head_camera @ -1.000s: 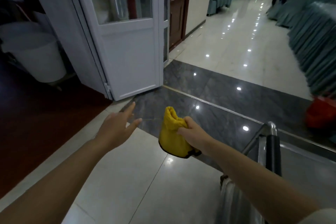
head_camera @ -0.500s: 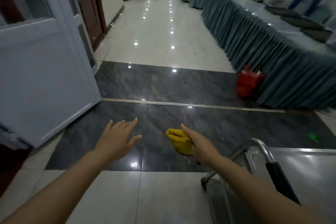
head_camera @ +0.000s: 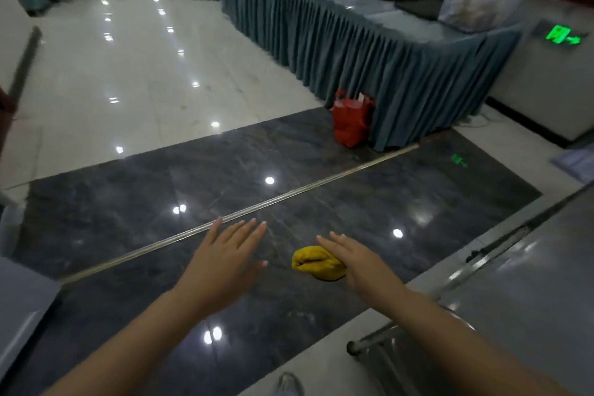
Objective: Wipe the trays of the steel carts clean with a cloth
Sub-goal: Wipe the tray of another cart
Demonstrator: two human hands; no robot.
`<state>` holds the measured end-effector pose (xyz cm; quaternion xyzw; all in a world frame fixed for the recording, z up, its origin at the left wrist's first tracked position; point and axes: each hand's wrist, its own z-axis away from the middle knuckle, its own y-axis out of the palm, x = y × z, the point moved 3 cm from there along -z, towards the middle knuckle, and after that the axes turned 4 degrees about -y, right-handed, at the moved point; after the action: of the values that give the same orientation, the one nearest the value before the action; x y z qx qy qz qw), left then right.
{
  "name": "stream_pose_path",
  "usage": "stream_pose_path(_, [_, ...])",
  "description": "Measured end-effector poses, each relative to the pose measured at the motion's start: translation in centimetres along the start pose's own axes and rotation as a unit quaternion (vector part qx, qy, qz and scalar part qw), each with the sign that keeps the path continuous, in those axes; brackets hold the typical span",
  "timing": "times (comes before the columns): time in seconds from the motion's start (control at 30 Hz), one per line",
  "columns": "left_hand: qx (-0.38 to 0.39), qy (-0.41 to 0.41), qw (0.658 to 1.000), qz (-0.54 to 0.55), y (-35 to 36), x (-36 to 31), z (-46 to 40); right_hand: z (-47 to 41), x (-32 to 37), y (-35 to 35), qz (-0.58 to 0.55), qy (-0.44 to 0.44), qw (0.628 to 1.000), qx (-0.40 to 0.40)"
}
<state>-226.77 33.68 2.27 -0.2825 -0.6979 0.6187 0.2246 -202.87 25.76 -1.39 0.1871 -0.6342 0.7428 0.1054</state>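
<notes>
Evidently no wiping is yet begun: the yellow cloth (head_camera: 316, 265) is held bunched under the right hand (head_camera: 360, 262), its fingers outstretched, the left hand (head_camera: 225, 259) is spread empty, and the steel cart's tray (head_camera: 527, 286) lies untouched at near right.

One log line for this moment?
left hand: open, empty | right hand: holds yellow cloth | steel cart: right, untouched
</notes>
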Motion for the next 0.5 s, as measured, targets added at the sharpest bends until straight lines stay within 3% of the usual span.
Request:
stream_pose_path(0.17, [0.050, 0.066, 0.996, -0.011, 1.2, 3.0, -9.5, -4.8, -5.5, -2.5, -0.042, 0.113, 0.993, -0.011])
stream_pose_path(0.37, [0.110, 0.154, 0.982, 0.019, 4.6, 6.7, -23.4, -10.2, -11.0, -4.0, -0.008, 0.213, 0.976, -0.042])
stream_pose_path(0.5, [0.102, 0.219, 0.970, 0.036, 6.3, 7.5, -31.9, -12.3, -13.1, -6.0, -0.012, 0.303, 0.952, -0.050])
